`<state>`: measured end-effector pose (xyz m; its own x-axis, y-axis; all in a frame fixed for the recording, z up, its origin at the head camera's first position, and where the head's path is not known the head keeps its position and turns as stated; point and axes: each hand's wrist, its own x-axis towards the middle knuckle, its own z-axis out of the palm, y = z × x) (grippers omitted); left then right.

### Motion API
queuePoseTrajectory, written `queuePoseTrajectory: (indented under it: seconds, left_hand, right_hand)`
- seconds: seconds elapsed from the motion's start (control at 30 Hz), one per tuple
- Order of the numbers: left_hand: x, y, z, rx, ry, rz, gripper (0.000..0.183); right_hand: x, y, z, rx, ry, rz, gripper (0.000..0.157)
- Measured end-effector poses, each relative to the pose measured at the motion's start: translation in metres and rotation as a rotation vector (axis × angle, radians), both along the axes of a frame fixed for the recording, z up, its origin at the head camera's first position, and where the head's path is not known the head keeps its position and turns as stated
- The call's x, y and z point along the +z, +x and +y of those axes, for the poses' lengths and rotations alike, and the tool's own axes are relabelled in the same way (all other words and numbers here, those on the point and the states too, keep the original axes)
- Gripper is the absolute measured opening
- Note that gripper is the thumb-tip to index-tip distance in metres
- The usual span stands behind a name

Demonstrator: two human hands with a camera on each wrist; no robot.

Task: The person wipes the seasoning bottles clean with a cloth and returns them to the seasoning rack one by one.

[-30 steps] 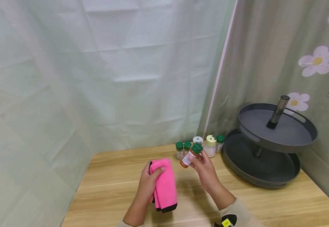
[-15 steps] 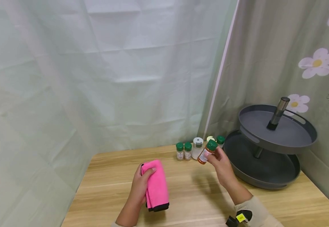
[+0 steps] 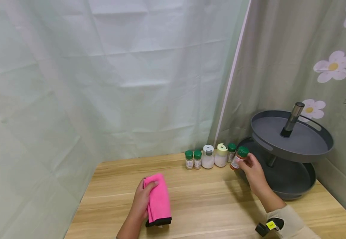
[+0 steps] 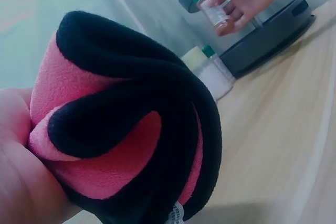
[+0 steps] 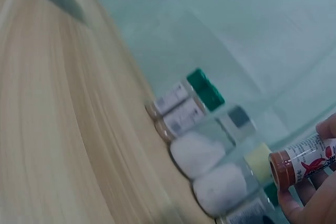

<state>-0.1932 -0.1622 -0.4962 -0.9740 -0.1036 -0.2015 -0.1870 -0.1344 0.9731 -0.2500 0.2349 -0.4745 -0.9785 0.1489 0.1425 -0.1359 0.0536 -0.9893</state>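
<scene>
My left hand (image 3: pixel 141 200) grips a folded pink cloth (image 3: pixel 158 200) with black edging, held above the table; its folds fill much of the left wrist view. Between the thumb and fingers of my right hand (image 3: pixel 254 172) is a spice jar (image 3: pixel 238 160) with a green cap, a white label and reddish-brown contents. The jar is tilted and raised, in front of the lower tray's left side. In the right wrist view, a red chili picture shows on the label of the spice jar (image 5: pixel 307 160).
Along the back edge stand green-capped jars (image 3: pixel 189 160), a grey-lidded white jar (image 3: pixel 208 157), a yellow-lidded one (image 3: pixel 221 156) and another green-capped jar (image 3: pixel 231 151). A dark two-tier round tray stand (image 3: pixel 310 141) occupies the right. Curtains hang behind the wooden table (image 3: pixel 116 186).
My right hand has carried the spice jar rightward past the row of jars toward the tray stand. My left hand has shifted left and slightly down with the cloth.
</scene>
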Motion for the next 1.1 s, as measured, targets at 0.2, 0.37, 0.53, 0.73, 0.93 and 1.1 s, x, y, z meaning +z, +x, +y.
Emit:
queuePoseTrajectory:
  seconds: [0.2,0.37,0.53,0.73,0.93,1.1]
  left_hand:
    - [-0.007,0.000,-0.003,-0.003,-0.005,-0.023,0.030]
    - [-0.016,-0.001,-0.004,0.001,0.010,-0.048,0.025]
    - [-0.024,-0.003,-0.005,-0.001,0.021,-0.053,0.026]
    - [-0.032,-0.006,-0.007,-0.006,0.021,-0.061,0.031]
    - [-0.039,-0.010,-0.007,0.011,0.020,-0.066,0.028]
    - [-0.042,-0.012,-0.007,0.014,0.013,-0.065,0.024]
  right_hand:
    - [-0.006,-0.004,0.023,-0.042,0.084,0.018,0.029]
    - [-0.010,-0.007,0.038,-0.077,0.173,-0.005,0.040]
    - [-0.014,-0.010,0.051,-0.082,0.283,-0.048,0.048]
    - [-0.021,-0.011,0.060,-0.060,0.379,-0.082,0.043]
    - [-0.022,-0.011,0.063,-0.060,0.466,-0.155,0.048]
    - [-0.019,-0.011,0.064,-0.026,0.486,-0.201,0.057]
